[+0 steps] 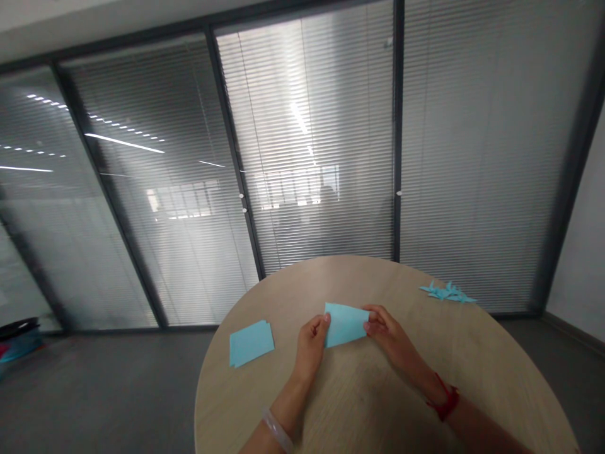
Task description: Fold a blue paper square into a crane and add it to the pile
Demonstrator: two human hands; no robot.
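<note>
A light-blue sheet of paper (346, 325) is held up over the middle of the round table. My left hand (312, 340) pinches its left edge, thumb on the near face. At the opposite edge, my right hand (384, 329) grips the sheet between thumb and fingers. The paper looks flat, with no fold that I can make out. To the left lies a small stack of blue paper sheets (252, 343), slightly out of line with one another. Farther off on the right is a little heap of folded blue paper pieces (447, 292) with pointed ends.
The round wooden table (331, 277) has its far edge close to a glass partition with blinds (312, 139). Grey floor (118, 391) surrounds it. A dark-rimmed bin-like container (19, 337) stands at the far left, partly cut off.
</note>
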